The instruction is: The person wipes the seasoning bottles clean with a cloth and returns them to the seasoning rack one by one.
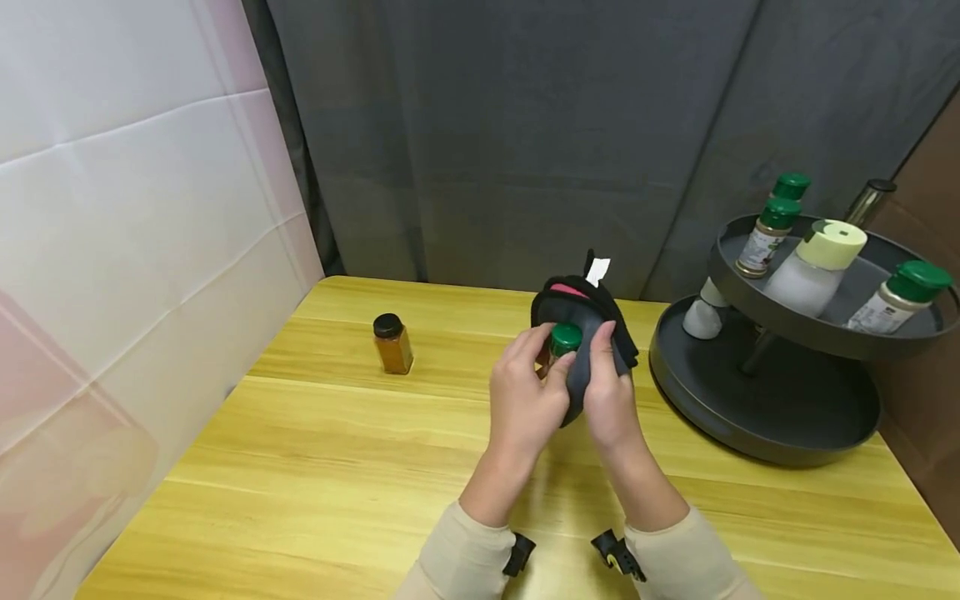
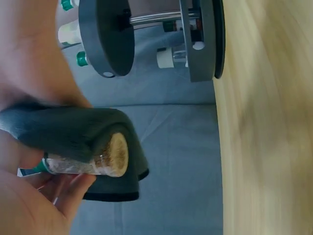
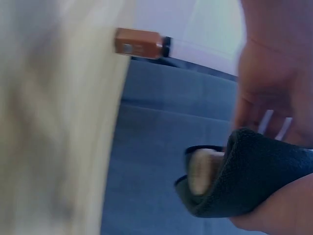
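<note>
Above the table, my left hand (image 1: pixel 525 396) grips a small clear spice jar (image 2: pixel 116 159) with a green cap (image 1: pixel 566 337). Brownish contents show through the glass and the jar's base in the left wrist view. My right hand (image 1: pixel 611 408) holds a dark grey cloth (image 1: pixel 621 340) with black edging, a pink patch and a white tag. The cloth is folded around part of the jar, hiding much of its side. In the right wrist view the jar's blurred base (image 3: pixel 199 172) sticks out of the folded cloth (image 3: pixel 264 171).
An orange-brown jar (image 1: pixel 393 352) with a black lid stands on the wooden table (image 1: pixel 337 467) to the left. At right, a two-tier black rack (image 1: pixel 765 446) holds green-capped jars (image 1: pixel 761 243), a yellow-topped shaker (image 1: pixel 813 275) and other containers. A grey curtain (image 1: pixel 525 142) hangs behind.
</note>
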### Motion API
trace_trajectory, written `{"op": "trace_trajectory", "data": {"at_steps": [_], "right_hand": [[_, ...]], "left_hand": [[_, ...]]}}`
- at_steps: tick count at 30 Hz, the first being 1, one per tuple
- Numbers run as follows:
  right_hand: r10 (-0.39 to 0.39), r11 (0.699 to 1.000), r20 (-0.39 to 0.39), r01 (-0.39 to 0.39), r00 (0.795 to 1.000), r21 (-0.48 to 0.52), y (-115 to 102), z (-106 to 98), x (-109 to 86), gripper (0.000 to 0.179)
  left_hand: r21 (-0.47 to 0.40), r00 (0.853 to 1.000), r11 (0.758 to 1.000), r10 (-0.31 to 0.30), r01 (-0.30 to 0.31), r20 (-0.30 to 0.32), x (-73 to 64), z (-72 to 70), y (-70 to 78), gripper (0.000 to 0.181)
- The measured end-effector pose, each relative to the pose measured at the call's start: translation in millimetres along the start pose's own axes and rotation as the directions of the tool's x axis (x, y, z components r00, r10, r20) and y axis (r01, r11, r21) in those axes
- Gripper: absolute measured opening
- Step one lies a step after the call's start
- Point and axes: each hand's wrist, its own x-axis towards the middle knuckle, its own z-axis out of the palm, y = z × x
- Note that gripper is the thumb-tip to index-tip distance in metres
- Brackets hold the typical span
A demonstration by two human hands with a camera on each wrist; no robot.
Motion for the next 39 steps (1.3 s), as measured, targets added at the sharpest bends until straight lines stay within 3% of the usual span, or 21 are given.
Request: {"op": "trace_trajectory", "data": {"at_steps": [3, 7, 13, 15, 17, 21, 23, 27, 30, 32, 36, 39], "right_hand": [[-0.020, 0.999, 0.027, 0.021, 0.999, -0.050, 16, 0, 1.7, 0.072], [0.064, 0.990, 0.053, -0.057, 0.997, -0.127, 31, -2, 3.0, 0.072], [0.175, 0.978, 0.015, -0.173, 0.984, -0.117, 15, -4, 0.8, 0.083], [0.124, 0.991, -0.027, -0.126, 0.992, -0.055, 6, -4, 0.2, 0.085], [0.031, 0.999, -0.074, -0.030, 0.997, 0.016, 0, -1, -0.5, 0.084], [-0.125, 0.987, -0.105, 0.135, 0.987, 0.088, 8, 5, -0.6, 0.072], [-0.122, 0.988, -0.088, 0.129, 0.989, 0.082, 18, 7, -0.5, 0.070], [-0.003, 0.999, -0.035, 0.004, 0.999, 0.050, 34, 7, 0.9, 0.072], [0.098, 0.993, -0.030, -0.096, 0.995, 0.073, 35, 6, 1.6, 0.075], [0.118, 0.987, -0.041, -0.112, 0.992, 0.114, 31, 6, 2.0, 0.075], [0.070, 0.985, -0.087, -0.055, 0.994, 0.166, 14, 8, 0.2, 0.077], [-0.022, 0.979, -0.140, 0.050, 0.990, 0.199, 5, 11, -1.1, 0.076]], "left_hand": [[-0.021, 0.999, 0.999, 0.027, -0.028, -0.047, 2.4, -1.9, -0.8, 0.028], [-0.013, 0.997, 1.000, 0.026, -0.027, -0.066, 5.1, -5.1, -1.0, 0.031], [0.030, 0.999, 0.999, 0.022, -0.021, -0.030, 2.5, -4.7, -0.5, 0.029], [0.031, 1.000, 0.999, 0.024, -0.024, -0.012, 1.4, -3.0, 0.3, 0.028], [0.012, 1.000, 1.000, 0.024, -0.024, 0.005, 0.3, -1.0, 0.6, 0.028], [-0.035, 0.999, 0.998, 0.043, -0.043, -0.004, -1.1, 2.0, 0.3, 0.027], [-0.048, 0.998, 0.997, 0.053, -0.054, -0.027, -1.2, 1.7, -0.1, 0.028], [-0.057, 0.997, 0.997, 0.043, -0.046, -0.057, 0.2, -2.4, -0.8, 0.030], [-0.050, 0.998, 0.998, 0.027, -0.030, -0.049, 1.1, -4.0, -1.4, 0.031], [-0.034, 0.999, 0.999, 0.026, -0.027, -0.036, 1.6, -4.6, -1.1, 0.031], [-0.001, 1.000, 1.000, 0.026, -0.026, 0.009, 1.6, -4.9, 1.3, 0.030], [-0.004, 0.998, 1.000, 0.009, -0.008, 0.055, 0.9, -4.5, 3.3, 0.031]]}}
